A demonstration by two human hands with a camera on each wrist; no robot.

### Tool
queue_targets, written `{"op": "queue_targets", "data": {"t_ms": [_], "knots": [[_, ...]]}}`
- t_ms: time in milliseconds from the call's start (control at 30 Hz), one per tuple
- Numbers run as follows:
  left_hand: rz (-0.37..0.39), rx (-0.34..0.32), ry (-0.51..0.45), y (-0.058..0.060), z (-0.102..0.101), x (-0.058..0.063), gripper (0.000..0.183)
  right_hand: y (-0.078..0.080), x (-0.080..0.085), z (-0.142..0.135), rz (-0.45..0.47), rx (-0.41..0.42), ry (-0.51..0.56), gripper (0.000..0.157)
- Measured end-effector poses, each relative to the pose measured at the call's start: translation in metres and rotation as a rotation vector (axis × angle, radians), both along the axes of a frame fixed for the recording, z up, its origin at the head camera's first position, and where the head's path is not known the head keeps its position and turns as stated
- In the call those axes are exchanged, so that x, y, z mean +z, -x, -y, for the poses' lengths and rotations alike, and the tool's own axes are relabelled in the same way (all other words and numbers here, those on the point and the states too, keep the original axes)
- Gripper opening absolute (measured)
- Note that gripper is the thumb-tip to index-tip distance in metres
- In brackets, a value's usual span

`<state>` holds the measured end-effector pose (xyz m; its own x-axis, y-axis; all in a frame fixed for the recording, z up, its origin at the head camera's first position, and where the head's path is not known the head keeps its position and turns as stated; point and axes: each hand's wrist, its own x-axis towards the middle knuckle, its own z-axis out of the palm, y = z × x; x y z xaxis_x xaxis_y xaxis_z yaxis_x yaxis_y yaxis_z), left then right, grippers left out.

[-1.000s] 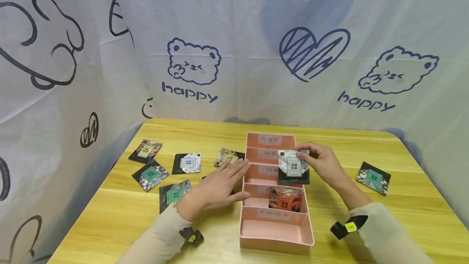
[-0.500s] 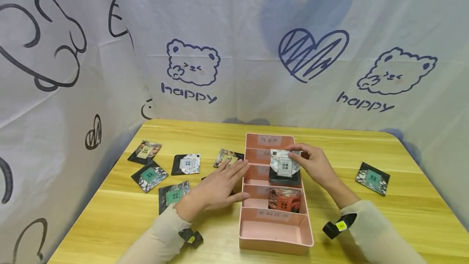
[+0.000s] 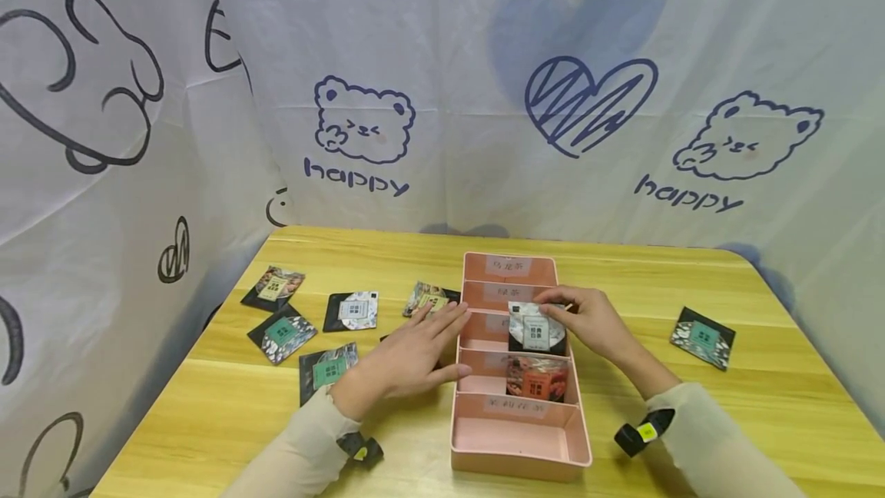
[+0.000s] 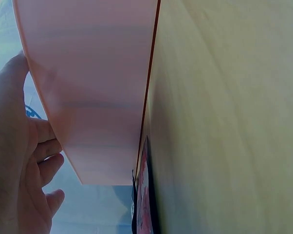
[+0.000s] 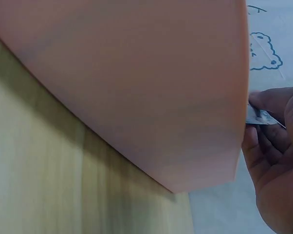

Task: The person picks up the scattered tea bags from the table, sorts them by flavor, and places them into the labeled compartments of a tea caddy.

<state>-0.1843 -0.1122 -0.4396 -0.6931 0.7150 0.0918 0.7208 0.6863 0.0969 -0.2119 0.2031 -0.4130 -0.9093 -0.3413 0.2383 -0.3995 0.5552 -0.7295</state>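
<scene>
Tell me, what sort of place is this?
Probably a small indoor corner set up for tabletop work, perhaps a makeshift studio: cloth printed with cartoon bears hangs behind a table, which holds a pink divided box and flat packets.

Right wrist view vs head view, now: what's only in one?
Right wrist only: the broad outer right side of the pink plastic divided tray.

Head only: the left hand at the tray's left rim; the labelled compartments; the red-labelled foil packet inside; loose square foil packets.

Both: the right hand pinching a silver-and-black foil packet, just a silver sliver in the wrist view; the tray; the yellow wood-grain table; the white printed cloth behind.
</scene>
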Motion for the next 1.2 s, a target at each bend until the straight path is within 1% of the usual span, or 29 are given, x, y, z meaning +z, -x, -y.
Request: {"op": "queue_targets", "data": {"t_ms": [300, 467, 667, 767, 867, 967, 1200], "knots": [[0.006, 0.008, 0.004, -0.001, 0.0, 0.0, 0.086, 0.002, -0.002, -0.009, -0.022, 0.124, -0.143, 0.013], [0.003, 0.007, 0.005, -0.001, 0.0, 0.001, 0.086, 0.002, -0.005, -0.009, -0.045, 0.176, -0.157, 0.012], [0.002, 0.006, 0.012, -0.002, 0.0, 0.0, 0.086, 0.002, -0.007, -0.01, -0.099, 0.206, -0.192, 0.011], [0.002, 0.005, 0.01, -0.002, 0.0, 0.0, 0.086, 0.002, -0.009, -0.012, -0.129, 0.213, -0.208, 0.011], [-0.002, 0.002, 0.006, -0.002, 0.0, 0.0, 0.086, 0.002, -0.009, -0.012, -0.166, 0.211, -0.201, 0.012], [-0.003, -0.001, 0.005, -0.002, 0.0, -0.001, 0.086, 0.002, -0.009, -0.013, -0.182, 0.188, -0.183, 0.013], [-0.013, 0.0, 0.011, 0.0, 0.0, -0.001, 0.086, 0.0, -0.005, -0.018, -0.183, 0.121, -0.138, 0.013]]}}
